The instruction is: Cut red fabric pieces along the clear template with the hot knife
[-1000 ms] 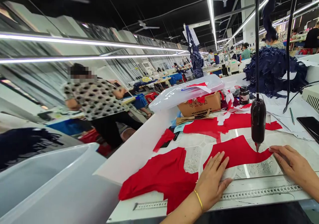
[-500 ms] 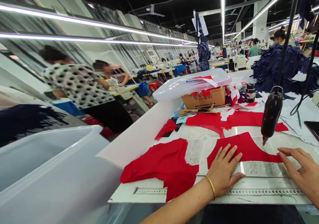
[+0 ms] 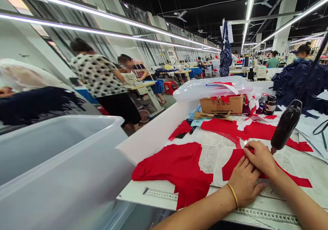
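Pinching the upper edge of the red knit panel (image 3: 230, 167) with your right hand (image 3: 261, 158) looks like the step in hand: its fingers seem clenched on a small fold of the cloth, which reads more as adjusting the panel than smoothing it flat. Your left hand (image 3: 243, 182), with a gold bangle (image 3: 232, 196) at its wrist, sits tight against the right, curled over the panel's near edge; you cannot tell from this view whether it grips the cloth or only presses it. The panel lies directly under both hands on the marble-patterned tabletop (image 3: 215, 155), its tail running off to the right, and the pointed tip of a dark hanging bottle-shaped tool (image 3: 285, 126) sits just beside it. That pinch seems to call for a steady, even hold, so the fold doesn't drag the panel out of line. To the left lies a larger red piece (image 3: 174, 172), and a long red piece (image 3: 256, 131) lies farther off, near a cardboard carton (image 3: 221, 104) topped by a clear plastic box (image 3: 212, 87). A measuring tape (image 3: 268, 215) runs along the near edge.
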The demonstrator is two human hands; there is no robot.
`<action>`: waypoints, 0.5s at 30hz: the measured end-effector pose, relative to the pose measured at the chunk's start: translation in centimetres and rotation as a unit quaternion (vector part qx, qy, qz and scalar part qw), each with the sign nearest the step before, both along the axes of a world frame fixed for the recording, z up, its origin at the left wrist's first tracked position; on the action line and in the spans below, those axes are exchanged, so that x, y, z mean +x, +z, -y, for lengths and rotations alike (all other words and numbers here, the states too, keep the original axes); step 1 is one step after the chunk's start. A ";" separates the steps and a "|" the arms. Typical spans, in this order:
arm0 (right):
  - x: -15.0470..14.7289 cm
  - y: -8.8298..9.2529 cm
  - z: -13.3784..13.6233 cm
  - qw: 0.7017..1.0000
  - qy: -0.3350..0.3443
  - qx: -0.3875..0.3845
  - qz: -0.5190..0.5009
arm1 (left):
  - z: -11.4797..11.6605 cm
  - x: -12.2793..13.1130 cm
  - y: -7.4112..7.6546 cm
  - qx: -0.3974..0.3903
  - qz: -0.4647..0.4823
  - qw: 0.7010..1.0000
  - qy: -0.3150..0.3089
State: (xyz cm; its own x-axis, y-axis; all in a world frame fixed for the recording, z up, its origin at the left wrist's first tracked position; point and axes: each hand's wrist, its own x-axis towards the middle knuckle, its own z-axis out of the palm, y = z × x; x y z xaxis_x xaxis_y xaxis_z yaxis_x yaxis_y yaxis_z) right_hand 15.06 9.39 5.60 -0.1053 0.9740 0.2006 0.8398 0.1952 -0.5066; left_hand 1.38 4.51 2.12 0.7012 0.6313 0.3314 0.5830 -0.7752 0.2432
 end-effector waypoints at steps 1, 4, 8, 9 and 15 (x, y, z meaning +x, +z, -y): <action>-0.6 0.3 -0.8 1.000 -0.010 -0.010 0.008 | -0.1 -0.1 0.0 0.002 0.018 1.000 0.001; -2.4 1.3 -2.1 0.998 -0.042 -0.038 0.027 | -0.3 -0.4 0.0 0.020 0.068 0.998 -0.002; -4.4 2.1 -2.9 0.995 -0.055 -0.074 0.040 | -0.7 -1.3 -0.3 0.095 0.116 0.989 -0.011; -4.7 2.2 -3.2 0.994 -0.058 -0.082 0.039 | -1.1 -1.6 -0.4 0.122 0.122 0.985 -0.018; -4.1 2.2 -3.9 0.993 -0.064 -0.100 -0.019 | -3.3 -2.8 -0.3 0.269 0.151 0.951 -0.004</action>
